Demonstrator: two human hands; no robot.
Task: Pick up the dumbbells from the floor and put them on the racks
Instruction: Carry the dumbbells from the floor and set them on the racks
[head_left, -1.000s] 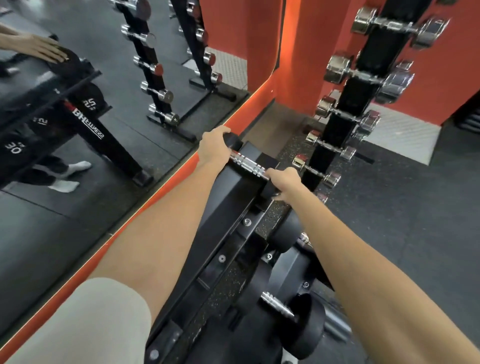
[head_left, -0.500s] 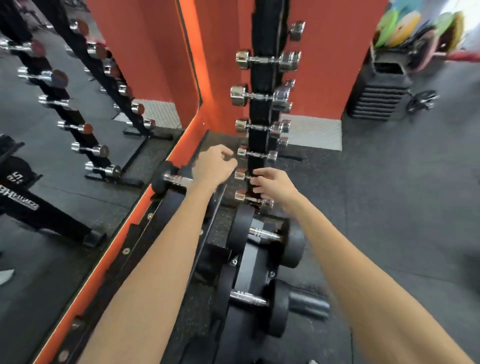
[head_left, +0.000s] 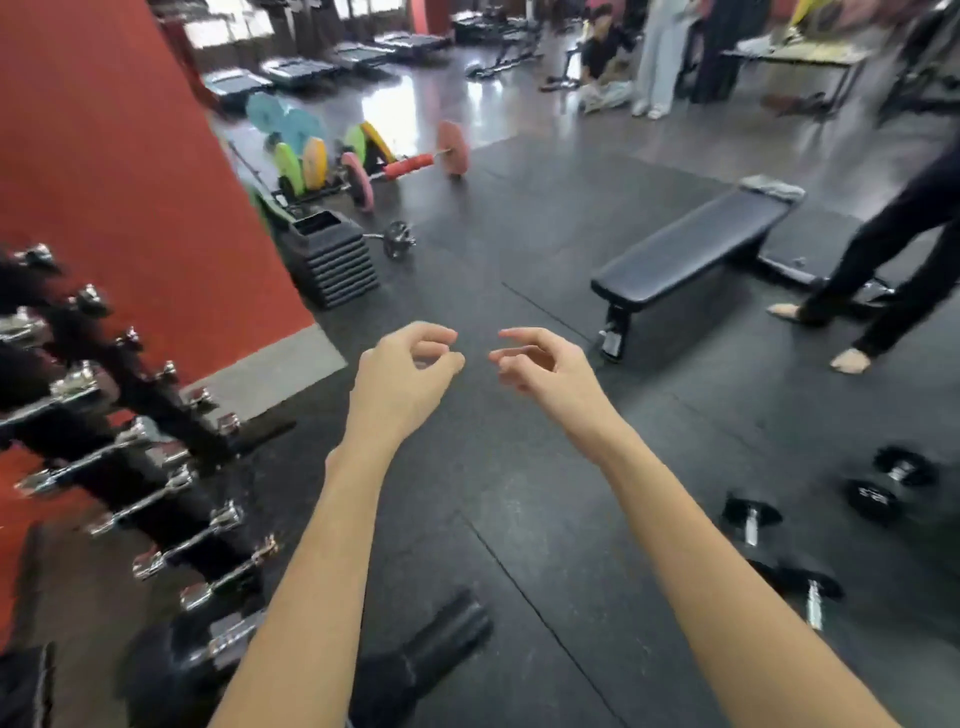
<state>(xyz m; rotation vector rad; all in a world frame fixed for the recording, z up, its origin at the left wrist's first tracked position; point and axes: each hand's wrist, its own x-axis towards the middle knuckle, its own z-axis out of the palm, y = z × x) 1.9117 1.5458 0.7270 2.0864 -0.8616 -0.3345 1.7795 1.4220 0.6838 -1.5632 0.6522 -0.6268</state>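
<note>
My left hand (head_left: 402, 371) and my right hand (head_left: 540, 366) hover side by side over the black rubber floor, fingers loosely curled and holding nothing. Three black dumbbells lie on the floor at the lower right: one (head_left: 891, 483) farthest right, one (head_left: 751, 517) nearer, one (head_left: 810, 592) closest to my right forearm. A tall black rack (head_left: 140, 457) of small chrome dumbbells stands at the left, blurred. A black dumbbell on a lower rack (head_left: 228, 642) shows at the bottom left, partly behind my left arm.
A black flat bench (head_left: 696, 249) stands ahead to the right. A person's black-trousered legs (head_left: 893, 275) stand beside it. Black stacked steps (head_left: 332, 257), coloured weight plates and a barbell (head_left: 410, 166) lie against the red wall (head_left: 119, 171). More people are far back.
Both hands let go of the dumbbell set on the rack and drew back. The view swung right, from the rack and mirror out to the open gym floor.
</note>
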